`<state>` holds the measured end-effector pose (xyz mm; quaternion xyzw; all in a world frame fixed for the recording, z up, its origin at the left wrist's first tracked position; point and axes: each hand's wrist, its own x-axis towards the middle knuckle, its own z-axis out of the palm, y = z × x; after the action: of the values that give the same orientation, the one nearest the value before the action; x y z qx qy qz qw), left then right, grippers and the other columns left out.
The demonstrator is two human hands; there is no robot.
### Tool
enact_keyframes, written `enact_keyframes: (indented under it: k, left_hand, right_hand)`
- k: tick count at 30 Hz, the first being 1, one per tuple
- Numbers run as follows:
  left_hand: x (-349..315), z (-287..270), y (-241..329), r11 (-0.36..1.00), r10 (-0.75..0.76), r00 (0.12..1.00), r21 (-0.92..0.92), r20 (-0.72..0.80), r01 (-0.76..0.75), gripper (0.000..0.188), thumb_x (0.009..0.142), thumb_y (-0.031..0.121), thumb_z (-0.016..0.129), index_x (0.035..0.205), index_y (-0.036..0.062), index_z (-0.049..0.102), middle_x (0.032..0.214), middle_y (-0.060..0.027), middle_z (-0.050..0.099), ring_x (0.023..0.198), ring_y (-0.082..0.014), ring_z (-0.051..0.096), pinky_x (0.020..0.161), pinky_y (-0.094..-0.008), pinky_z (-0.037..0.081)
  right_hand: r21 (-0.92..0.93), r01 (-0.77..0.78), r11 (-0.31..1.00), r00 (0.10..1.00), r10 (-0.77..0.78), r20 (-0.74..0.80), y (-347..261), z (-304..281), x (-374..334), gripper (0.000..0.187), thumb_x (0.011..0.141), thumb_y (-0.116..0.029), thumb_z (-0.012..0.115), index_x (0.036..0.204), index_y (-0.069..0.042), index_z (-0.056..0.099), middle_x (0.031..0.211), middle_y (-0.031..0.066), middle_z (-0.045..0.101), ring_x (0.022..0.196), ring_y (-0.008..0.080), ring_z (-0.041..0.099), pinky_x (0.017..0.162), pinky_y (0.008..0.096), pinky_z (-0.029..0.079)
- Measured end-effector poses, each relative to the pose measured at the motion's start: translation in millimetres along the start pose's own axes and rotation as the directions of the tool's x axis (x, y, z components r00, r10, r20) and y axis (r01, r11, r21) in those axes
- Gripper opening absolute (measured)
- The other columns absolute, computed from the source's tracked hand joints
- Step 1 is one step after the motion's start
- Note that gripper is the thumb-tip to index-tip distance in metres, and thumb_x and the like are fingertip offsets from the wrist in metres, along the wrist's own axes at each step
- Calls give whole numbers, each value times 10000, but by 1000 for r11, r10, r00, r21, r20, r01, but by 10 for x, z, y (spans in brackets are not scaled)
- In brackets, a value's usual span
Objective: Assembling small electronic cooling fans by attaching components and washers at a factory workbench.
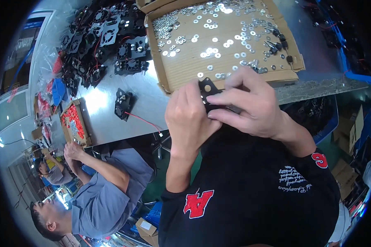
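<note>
A black bracket plate with a round hole is held between my hands, in front of the cardboard tray. My left hand is closed round its left side, knuckles up. My right hand pinches at the plate's right side with thumb and forefinger. The hands hide most of the part, and I cannot make out any small piece between the right fingertips. Just beyond is the shallow cardboard tray with many loose silver washers and several black-headed screws.
Black fan assemblies are heaped at the far left of the metal table. One fan unit lies apart, its red wire trailing. At left, a co-worker handles parts by a small box of red pieces. Blue tubing runs at right.
</note>
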<state>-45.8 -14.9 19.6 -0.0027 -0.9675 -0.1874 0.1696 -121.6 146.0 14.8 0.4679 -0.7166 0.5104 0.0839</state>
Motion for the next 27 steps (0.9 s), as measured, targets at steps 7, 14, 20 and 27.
enact_keyframes:
  k: [7,14,20,27]
  left_hand:
    - [-83,-11,28,1000,-16,999,-4,-43,16,517,556,106,721,1034,-17,565,820,-153,587,746,-363,599,642,-432,485]
    - [-159,-26,54,996,-32,996,-84,-88,25,514,651,169,796,1071,-38,582,836,-192,644,726,-384,640,634,-429,510]
    - [-200,50,98,930,-116,986,-361,-123,64,418,711,148,823,1015,-23,592,780,-158,649,638,-291,652,606,-344,516]
    - [-265,-173,32,852,-250,968,-482,-29,206,451,721,186,798,1059,-26,587,822,-138,641,710,-244,627,670,-337,504]
  right_hand:
    - [29,-77,997,997,77,9,-82,37,-27,394,648,-116,895,960,-42,664,902,55,534,721,146,516,597,269,444]
    - [125,-52,991,989,68,-129,-173,100,-143,642,661,-110,903,1216,-32,590,1056,101,521,746,139,525,624,248,453]
    - [165,-119,979,975,146,-166,-178,94,-198,662,679,-126,896,1246,-26,569,1081,88,518,739,115,505,630,243,447]
    - [264,-296,918,885,367,-285,-39,-75,-383,567,735,-71,837,1229,-12,566,1061,72,517,711,93,483,650,236,430]
